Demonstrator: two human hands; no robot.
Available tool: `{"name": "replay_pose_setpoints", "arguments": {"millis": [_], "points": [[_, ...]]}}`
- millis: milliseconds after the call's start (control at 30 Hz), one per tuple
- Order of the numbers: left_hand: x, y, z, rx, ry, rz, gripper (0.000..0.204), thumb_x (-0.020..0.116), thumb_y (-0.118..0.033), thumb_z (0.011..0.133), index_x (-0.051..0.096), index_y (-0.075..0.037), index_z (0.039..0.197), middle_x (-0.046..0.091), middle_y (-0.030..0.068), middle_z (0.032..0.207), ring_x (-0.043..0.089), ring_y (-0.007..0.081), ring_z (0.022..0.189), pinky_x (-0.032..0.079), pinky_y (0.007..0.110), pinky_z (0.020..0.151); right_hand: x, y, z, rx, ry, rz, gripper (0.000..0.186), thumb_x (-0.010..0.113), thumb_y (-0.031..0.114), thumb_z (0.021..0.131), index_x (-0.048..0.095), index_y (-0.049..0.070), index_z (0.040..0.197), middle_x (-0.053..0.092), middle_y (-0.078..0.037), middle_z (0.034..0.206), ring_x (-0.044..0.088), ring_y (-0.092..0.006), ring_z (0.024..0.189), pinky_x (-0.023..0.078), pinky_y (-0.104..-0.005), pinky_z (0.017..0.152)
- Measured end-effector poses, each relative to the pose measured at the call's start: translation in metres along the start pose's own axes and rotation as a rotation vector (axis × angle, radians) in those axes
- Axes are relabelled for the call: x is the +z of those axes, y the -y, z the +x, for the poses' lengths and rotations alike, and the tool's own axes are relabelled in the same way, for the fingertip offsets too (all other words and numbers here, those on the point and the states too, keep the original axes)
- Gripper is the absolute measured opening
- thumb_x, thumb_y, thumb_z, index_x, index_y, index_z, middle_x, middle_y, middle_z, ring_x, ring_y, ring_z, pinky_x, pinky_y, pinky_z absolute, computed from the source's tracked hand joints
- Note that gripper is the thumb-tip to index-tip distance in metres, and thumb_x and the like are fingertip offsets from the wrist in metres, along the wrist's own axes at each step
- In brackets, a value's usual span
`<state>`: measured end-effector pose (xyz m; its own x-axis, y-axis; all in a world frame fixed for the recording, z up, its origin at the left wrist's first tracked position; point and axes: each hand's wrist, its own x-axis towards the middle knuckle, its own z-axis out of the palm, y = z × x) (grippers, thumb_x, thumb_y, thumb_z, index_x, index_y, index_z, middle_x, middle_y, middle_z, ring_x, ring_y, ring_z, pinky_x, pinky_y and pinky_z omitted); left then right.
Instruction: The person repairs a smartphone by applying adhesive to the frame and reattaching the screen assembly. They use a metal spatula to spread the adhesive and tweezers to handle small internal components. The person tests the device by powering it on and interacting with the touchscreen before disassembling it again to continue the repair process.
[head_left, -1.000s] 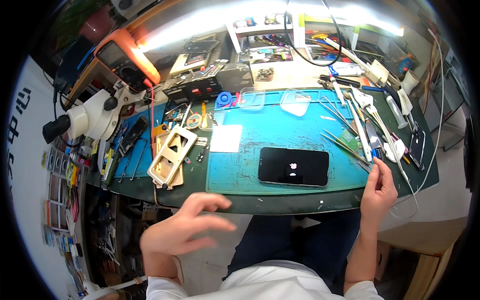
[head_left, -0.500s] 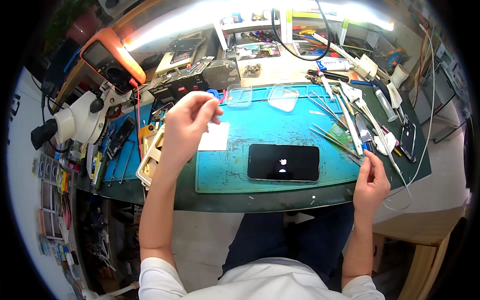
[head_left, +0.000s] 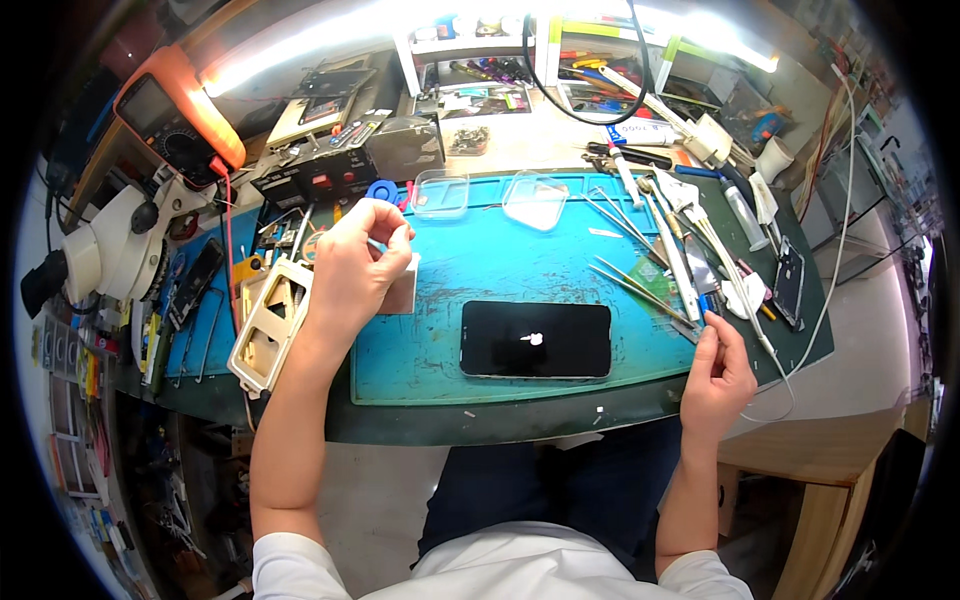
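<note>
On the blue work mat point(head_left: 430, 350) lies a smartphone point(head_left: 500, 355), face up, its black screen lit with a small white mark in the middle. My left hand point(head_left: 355, 265) hovers over the mat's left side with its fingers curled into a pinch; whatever they may hold is hidden. Just beside that hand, a flat pinkish-grey square point(head_left: 402, 292) rests on the mat, partly covered by it. At the mat's right edge, my right hand point(head_left: 718, 390) is closed, fingertips pinched at the end of a blue-handled flat blade point(head_left: 706, 301). Tweezers point(head_left: 640, 288) lie close by.
Two clear plastic boxes point(head_left: 440, 195) point(head_left: 536, 200) stand at the mat's back. A beige metal holder point(head_left: 270, 325) sits by my left forearm. Farther left are a microscope point(head_left: 100, 250) and an orange multimeter point(head_left: 180, 110). A syringe point(head_left: 742, 215) and cables lie at right.
The whole view has shifted, moving the bench leftward in the picture. My left hand has come slightly lower over the mat. The square beside it looks darker. My right hand keeps its place by the blue handle.
</note>
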<state>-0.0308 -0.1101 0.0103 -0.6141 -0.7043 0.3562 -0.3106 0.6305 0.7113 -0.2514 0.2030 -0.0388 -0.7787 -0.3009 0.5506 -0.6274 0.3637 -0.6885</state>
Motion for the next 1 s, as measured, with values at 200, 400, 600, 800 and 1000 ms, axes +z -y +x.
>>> {"name": "replay_pose_setpoints", "arguments": {"millis": [200, 400, 600, 800, 1000], "points": [[0.008, 0.002, -0.003, 0.161, -0.033, 0.062, 0.012, 0.076, -0.011, 0.096, 0.070, -0.002, 0.092, 0.071, 0.0043, 0.087, 0.063, 0.0072, 0.076, 0.048, 0.024, 0.064, 0.004, -0.002, 0.001, -0.012, -0.012, -0.002, 0.015, 0.070, 0.008, 0.099, 0.078, 0.005, 0.113, 0.059, 0.000, 0.070, 0.046, -0.0071, 0.057, 0.037, -0.0260, 0.053], [0.004, -0.018, -0.011, -0.094, 0.141, -0.054, 0.013, 0.063, -0.008, 0.105, 0.072, 0.000, 0.110, 0.069, 0.0019, 0.082, 0.066, 0.0067, 0.073, 0.050, 0.023, 0.058, 0.002, 0.000, 0.002, -0.012, -0.004, -0.020, 0.013, 0.070, 0.007, 0.099, 0.078, 0.004, 0.109, 0.060, 0.000, 0.069, 0.047, -0.0071, 0.056, 0.038, -0.0264, 0.051], [0.017, -0.003, -0.010, 0.180, -0.094, -0.116, 0.014, 0.059, -0.003, 0.105, 0.067, -0.003, 0.117, 0.070, 0.0040, 0.099, 0.065, 0.0073, 0.077, 0.050, 0.022, 0.059, 0.004, 0.002, 0.002, -0.030, -0.009, -0.011, 0.013, 0.070, 0.006, 0.098, 0.077, 0.004, 0.110, 0.062, -0.002, 0.072, 0.049, -0.0082, 0.057, 0.039, -0.0264, 0.052], [0.012, -0.009, -0.008, 0.208, -0.144, -0.102, 0.010, 0.079, 0.000, 0.089, 0.069, -0.002, 0.089, 0.072, 0.0039, 0.099, 0.064, 0.0069, 0.074, 0.046, 0.022, 0.058, -0.002, 0.011, 0.015, -0.358, 0.120, -0.180, 0.031, 0.076, 0.002, 0.088, 0.074, 0.008, 0.118, 0.070, -0.009, 0.109, 0.061, -0.0306, 0.102, 0.050, -0.0415, 0.089], [0.009, -0.008, -0.005, 0.303, -0.167, -0.052, 0.009, 0.079, -0.001, 0.090, 0.070, -0.001, 0.089, 0.072, 0.0058, 0.101, 0.065, 0.0084, 0.074, 0.047, 0.024, 0.058, 0.005, 0.023, 0.032, -0.535, 0.302, -0.326, 0.032, 0.078, 0.007, 0.087, 0.075, 0.010, 0.118, 0.072, -0.004, 0.112, 0.063, -0.0249, 0.102, 0.048, -0.0386, 0.086]]}}
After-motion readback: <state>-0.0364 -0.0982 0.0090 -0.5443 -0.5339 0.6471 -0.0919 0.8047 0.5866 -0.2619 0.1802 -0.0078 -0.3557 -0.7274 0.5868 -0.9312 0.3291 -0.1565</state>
